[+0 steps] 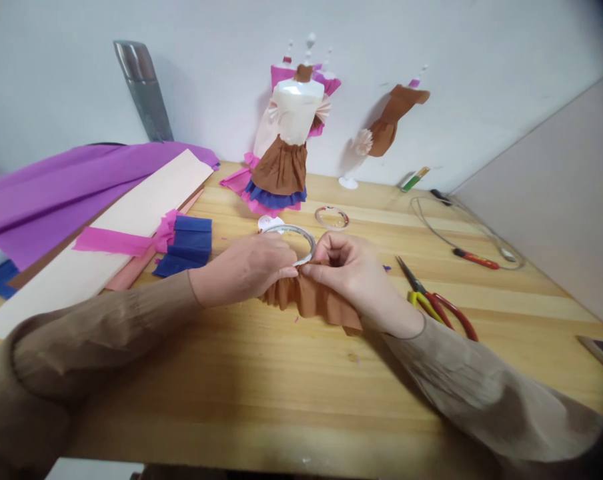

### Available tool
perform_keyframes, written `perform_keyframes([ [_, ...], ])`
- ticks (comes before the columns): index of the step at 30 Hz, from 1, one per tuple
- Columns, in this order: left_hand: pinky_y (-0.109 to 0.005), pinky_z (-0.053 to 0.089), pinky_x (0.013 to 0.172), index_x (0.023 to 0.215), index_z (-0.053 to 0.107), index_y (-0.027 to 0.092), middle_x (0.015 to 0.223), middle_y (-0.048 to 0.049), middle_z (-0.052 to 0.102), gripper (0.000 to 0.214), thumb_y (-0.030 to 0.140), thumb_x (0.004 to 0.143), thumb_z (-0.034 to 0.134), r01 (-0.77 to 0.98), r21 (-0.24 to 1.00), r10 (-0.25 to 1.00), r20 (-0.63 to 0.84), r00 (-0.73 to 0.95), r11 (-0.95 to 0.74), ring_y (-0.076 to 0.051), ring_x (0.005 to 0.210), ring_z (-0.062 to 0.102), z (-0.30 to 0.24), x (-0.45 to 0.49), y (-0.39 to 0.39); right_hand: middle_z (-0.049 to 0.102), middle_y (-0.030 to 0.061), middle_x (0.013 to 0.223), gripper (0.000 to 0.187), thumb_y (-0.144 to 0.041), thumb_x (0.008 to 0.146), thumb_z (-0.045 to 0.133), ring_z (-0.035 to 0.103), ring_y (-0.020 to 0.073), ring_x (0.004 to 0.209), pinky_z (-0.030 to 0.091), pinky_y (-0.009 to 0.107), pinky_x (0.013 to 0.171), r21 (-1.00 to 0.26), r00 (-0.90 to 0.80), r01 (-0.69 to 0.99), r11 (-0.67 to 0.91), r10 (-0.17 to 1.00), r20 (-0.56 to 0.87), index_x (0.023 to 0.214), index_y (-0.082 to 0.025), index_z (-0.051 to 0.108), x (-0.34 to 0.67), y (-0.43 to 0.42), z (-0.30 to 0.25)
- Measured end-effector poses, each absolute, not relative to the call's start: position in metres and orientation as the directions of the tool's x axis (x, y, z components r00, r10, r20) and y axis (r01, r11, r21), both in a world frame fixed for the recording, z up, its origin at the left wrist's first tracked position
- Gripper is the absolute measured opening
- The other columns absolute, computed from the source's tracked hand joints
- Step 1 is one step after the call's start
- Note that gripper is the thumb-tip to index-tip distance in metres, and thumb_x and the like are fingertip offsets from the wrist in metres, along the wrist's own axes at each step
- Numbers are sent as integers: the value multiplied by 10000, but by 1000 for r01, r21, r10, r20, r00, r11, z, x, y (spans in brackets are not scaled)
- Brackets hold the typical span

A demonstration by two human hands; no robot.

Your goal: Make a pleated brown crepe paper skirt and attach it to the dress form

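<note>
Over the middle of the table, my left hand (254, 263) is closed around a roll of tape (309, 243), whose ring stands up between my two hands. My right hand (354, 277) pinches the gathered top edge of a strip of brown crepe paper (326, 303), close to the tape's lower edge. The ruffled strip hangs below both hands, its left end partly under my left fingers. My fingertips nearly meet, and they hide where tape and paper touch. Behind stands a small dress form (299, 100) in a brown, blue and pink ruffled skirt.
Scissors (439, 307) lie right of my right hand. A second tape roll (331, 218) lies behind. Purple paper (81, 187), a cream strip (131, 220) and folded blue paper (189, 243) fill the left. A cabled tool (476, 259) and another dress form (394, 120) stand right.
</note>
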State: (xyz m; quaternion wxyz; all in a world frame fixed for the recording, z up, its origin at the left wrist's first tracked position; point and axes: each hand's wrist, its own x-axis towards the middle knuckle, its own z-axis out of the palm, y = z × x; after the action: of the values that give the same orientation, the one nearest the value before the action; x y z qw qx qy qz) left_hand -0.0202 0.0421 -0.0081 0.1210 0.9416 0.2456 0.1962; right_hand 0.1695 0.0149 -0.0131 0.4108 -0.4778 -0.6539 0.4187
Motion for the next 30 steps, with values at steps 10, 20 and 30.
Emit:
perform_keyframes([
  [10,-235,420,693,690,563,140,704,-22,595,333,224,966,397,473,441,610,249,752,-763,-131,689,551,5,-22,40,533,-19,606,146,-261,720,628,471,100,542,365,238,515,-893,-215,352,279,953,213,652,-177,529,176,16,-1],
  [20,-225,417,676,697,573,131,702,-30,610,306,208,953,424,502,408,623,255,740,-763,-132,684,562,2,-21,41,521,-29,594,80,-228,738,598,454,99,540,368,235,512,-872,-274,357,334,930,244,682,-179,568,172,10,-9],
  [30,-214,417,658,663,539,136,674,-16,600,331,208,958,408,467,434,607,276,745,-770,-118,651,550,2,-21,39,558,-22,602,91,-232,738,624,489,98,540,397,230,514,-885,-240,336,322,938,250,682,-175,580,174,13,-11],
])
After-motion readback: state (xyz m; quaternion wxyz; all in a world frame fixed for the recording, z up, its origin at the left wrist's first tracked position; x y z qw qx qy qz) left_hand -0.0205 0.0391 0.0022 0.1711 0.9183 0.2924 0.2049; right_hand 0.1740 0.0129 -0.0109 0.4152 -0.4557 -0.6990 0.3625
